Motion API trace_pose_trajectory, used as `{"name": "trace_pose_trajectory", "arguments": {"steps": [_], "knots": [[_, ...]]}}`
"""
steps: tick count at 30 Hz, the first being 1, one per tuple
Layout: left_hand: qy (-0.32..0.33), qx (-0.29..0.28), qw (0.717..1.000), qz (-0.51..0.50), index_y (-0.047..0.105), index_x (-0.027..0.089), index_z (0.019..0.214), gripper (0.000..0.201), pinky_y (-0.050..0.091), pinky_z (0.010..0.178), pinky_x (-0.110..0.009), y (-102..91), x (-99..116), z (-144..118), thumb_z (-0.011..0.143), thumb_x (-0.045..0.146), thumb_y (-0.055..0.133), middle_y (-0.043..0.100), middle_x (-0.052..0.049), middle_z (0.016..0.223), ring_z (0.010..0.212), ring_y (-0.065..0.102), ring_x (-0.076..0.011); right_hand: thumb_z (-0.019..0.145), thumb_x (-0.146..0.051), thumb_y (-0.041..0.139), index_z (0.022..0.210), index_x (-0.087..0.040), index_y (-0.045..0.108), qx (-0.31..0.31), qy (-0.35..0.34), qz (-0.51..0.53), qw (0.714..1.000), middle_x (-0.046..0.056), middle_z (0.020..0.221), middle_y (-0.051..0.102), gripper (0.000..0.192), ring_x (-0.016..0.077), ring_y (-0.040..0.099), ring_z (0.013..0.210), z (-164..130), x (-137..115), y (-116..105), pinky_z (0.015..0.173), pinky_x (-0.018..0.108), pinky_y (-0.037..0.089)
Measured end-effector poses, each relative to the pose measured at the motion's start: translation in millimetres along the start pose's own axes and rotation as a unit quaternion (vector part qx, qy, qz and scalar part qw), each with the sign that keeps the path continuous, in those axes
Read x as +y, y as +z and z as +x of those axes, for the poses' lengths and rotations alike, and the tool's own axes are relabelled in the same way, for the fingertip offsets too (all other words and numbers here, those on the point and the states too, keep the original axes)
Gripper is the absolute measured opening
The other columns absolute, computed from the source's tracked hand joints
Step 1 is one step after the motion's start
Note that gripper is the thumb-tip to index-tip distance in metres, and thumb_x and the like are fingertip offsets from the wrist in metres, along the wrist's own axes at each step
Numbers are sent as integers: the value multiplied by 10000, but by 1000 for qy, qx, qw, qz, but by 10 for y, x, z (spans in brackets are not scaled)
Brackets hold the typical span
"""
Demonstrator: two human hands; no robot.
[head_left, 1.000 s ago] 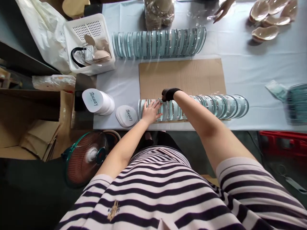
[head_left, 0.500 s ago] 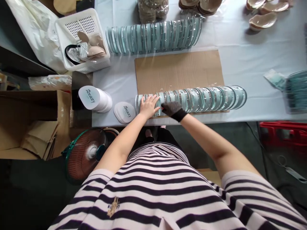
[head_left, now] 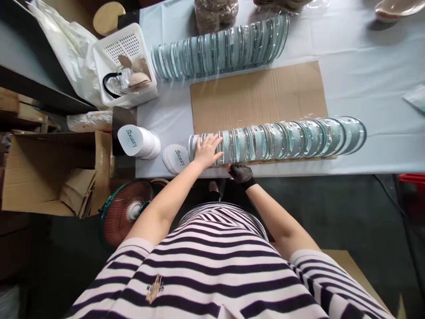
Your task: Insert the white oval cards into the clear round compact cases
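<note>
A long row of clear, teal-tinted plastic shells (head_left: 279,139), nested on edge, lies along the front of the table. My bare left hand (head_left: 207,151) lies over the row's left end, fingers spread. My right hand (head_left: 241,173), in a dark fingerless-looking glove, is just below the row at the table's front edge. Its fingers are curled in; whatever they may hold is hidden. Left of the row, a small stack of white rounded cards (head_left: 175,158) printed "beauty" lies close to my left hand. A taller pile of the same cards (head_left: 137,141) is further left.
Flat cardboard (head_left: 259,93) lies partly under the row. Behind it runs a second row of shells (head_left: 219,49). A white basket (head_left: 151,91) holds beige pieces. Below the table's left side are a fan (head_left: 122,215) and an open carton (head_left: 33,164).
My right hand has drawn back from the row's front side down to the table edge. My left hand stays on the row. The view has shifted slightly.
</note>
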State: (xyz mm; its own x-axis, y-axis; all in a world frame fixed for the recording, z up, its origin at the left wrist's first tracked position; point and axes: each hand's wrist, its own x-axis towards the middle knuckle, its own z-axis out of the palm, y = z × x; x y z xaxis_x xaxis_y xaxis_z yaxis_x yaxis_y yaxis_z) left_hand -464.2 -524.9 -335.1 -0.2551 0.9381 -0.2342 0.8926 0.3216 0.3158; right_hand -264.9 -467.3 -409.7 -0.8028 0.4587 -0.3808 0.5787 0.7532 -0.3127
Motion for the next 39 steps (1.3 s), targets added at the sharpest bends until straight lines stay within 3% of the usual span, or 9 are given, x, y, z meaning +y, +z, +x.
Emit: {"name": "trace_pose_trajectory", "arguments": {"steps": [5, 8, 12, 17, 22, 25, 28, 34, 39], "knots": [[43, 2, 999, 23, 287, 238, 1553, 702, 79, 1227, -557, 16, 296, 168, 934, 501, 488, 236, -61, 1637, 1522, 147, -291, 989, -395, 350, 1162, -149, 687, 172, 109, -23, 979, 153, 1097, 708, 452, 234, 646, 961, 262, 282, -965, 781, 289, 438], [51, -3, 998, 24, 296, 254, 1549, 664, 85, 1226, -564, 105, 430, 283, 950, 495, 454, 298, -51, 1615, 1510, 193, -282, 912, -370, 511, 1125, -163, 704, 27, 110, -78, 991, 142, 1110, 708, 355, 240, 652, 987, 775, 374, -1535, 796, 301, 461], [48, -8, 998, 33, 321, 253, 1538, 636, 84, 1229, -545, 178, 432, 335, 954, 474, 449, 339, -62, 1597, 1499, 231, -271, 830, -326, 654, 1162, -135, 702, -175, 28, -140, 974, 156, 1122, 708, 387, 257, 662, 1020, 1372, 242, -1810, 826, 330, 496], [42, -13, 998, 35, 318, 233, 1539, 660, 81, 1236, -521, 154, 399, 340, 942, 463, 479, 353, -76, 1588, 1497, 234, -268, 807, -212, 669, 1078, -138, 727, -157, -40, -199, 966, 166, 1084, 714, 286, 300, 643, 1086, 1433, 74, -1829, 896, 420, 477], [30, -22, 999, 11, 323, 273, 1531, 659, 96, 1227, -549, 126, 432, 351, 933, 487, 500, 358, -57, 1586, 1495, 241, -265, 891, -318, 529, 1050, -183, 716, -24, -31, -121, 992, 127, 998, 734, 280, 245, 679, 954, 759, 257, -1594, 772, 302, 447], [37, -19, 999, 2, 331, 286, 1523, 658, 93, 1222, -562, 116, 436, 350, 928, 505, 507, 349, -48, 1592, 1494, 241, -269, 921, -362, 452, 1039, -186, 708, 41, 22, -76, 996, 116, 967, 740, 332, 235, 682, 902, 247, 310, -1132, 699, 275, 405], [36, -21, 999, 3, 330, 283, 1523, 669, 86, 1222, -559, 105, 439, 349, 923, 516, 512, 333, -45, 1600, 1497, 231, -272, 942, -358, 413, 1067, -179, 710, 28, 35, -54, 998, 128, 990, 741, 368, 240, 680, 903, -74, 316, -569, 681, 279, 383], [33, -29, 999, 21, 313, 291, 1530, 682, 86, 1225, -549, 107, 431, 346, 922, 538, 498, 322, -36, 1606, 1503, 216, -268, 958, -360, 418, 1194, -195, 689, -10, 59, -25, 998, 146, 1133, 716, 395, 260, 664, 1001, -23, 422, 123, 754, 303, 418], [21, -41, 998, 37, 265, 289, 1549, 718, 80, 1222, -557, 92, 422, 314, 919, 541, 498, 266, -52, 1628, 1515, 179, -276, 967, -380, 418, 1179, -229, 703, 38, 51, 2, 998, 119, 1102, 726, 385, 226, 665, 935, -152, 484, 111, 740, 286, 434]]}}
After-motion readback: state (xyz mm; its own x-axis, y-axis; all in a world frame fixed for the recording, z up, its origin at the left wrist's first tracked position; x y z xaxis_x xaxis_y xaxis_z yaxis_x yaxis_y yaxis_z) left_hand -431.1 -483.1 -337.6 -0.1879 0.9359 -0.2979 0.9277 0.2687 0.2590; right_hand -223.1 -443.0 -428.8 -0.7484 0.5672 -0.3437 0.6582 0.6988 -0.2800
